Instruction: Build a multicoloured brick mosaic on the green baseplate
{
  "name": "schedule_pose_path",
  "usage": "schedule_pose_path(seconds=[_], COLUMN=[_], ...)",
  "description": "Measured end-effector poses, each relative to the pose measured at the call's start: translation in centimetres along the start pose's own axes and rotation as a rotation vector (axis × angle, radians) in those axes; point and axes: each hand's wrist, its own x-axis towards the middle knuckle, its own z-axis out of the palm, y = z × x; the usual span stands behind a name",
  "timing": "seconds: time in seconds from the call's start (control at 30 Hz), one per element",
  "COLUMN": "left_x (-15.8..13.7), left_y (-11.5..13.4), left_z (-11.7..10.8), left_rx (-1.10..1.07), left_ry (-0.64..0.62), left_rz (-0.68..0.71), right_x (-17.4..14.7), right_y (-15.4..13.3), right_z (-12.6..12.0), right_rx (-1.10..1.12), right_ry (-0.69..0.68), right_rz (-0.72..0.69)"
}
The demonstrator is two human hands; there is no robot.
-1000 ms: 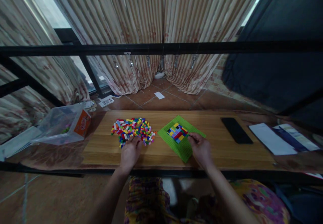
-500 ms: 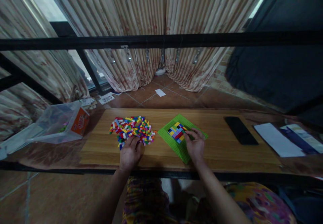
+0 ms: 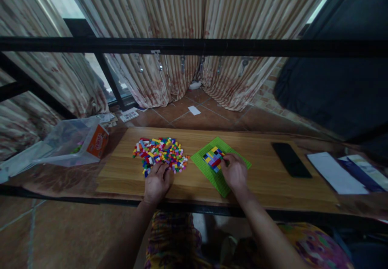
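A green studded baseplate [image 3: 222, 186] lies turned cornerwise on the wooden board. On it sits a flat patch of colourful building bricks [image 3: 214, 157], in yellow, blue, red and black. My right hand [image 3: 235, 172] is at the patch's right edge, thumb and forefinger pinched against a brick there; the fingers partly cover it. To the left spreads a loose pile of small mixed-colour bricks [image 3: 163, 149]. At the pile's near edge rests my left hand [image 3: 157, 182], fingers curled down among the bricks. Whatever lies between its fingertips is hidden.
A black phone [image 3: 291, 159] lies on the wooden board [image 3: 121, 180] at the right, with white paper [image 3: 336, 174] beyond it. At far left stands a clear plastic box [image 3: 72, 143] with an orange label. A dark metal rail [image 3: 194, 46] crosses ahead, before striped curtains [image 3: 172, 10].
The fingers of my right hand have drawn in closer over the right edge of the brick patch. My left hand stays at the pile with little movement. The view has shifted slightly.
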Motion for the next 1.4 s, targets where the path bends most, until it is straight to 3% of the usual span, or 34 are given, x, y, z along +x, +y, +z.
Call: schedule_pose_path(seconds=[0.3, 0.6, 0.93, 1.07, 1.27, 1.4], left_x=[0.0, -0.1, -0.2, -0.2, -0.1, -0.1], left_y=[0.2, 0.4, 0.5, 0.4, 0.5, 0.6], left_z=[-0.1, -0.2, -0.2, -0.1, -0.2, -0.3], left_rx=[-0.010, -0.038, -0.046, -0.067, -0.051, -0.065], left_ry=[0.001, 0.008, -0.006, -0.010, -0.028, -0.045], left_rz=[0.005, -0.020, -0.054, -0.041, -0.052, -0.061], right_x=[0.0, -0.5, 0.5, 0.9, 0.8, 0.6], right_y=[0.3, 0.7, 0.5, 0.6, 1.0, 1.1], right_z=[-0.4, -0.4, -2.5, -2.8, -2.2, -1.7], right_rx=[-0.086, 0.064, 0.065, 0.007, -0.107, -0.128], right_ry=[-0.037, 0.034, 0.002, -0.039, -0.143, -0.155], right_rz=[-0.095, -0.097, 0.086, 0.026, -0.189, -0.230])
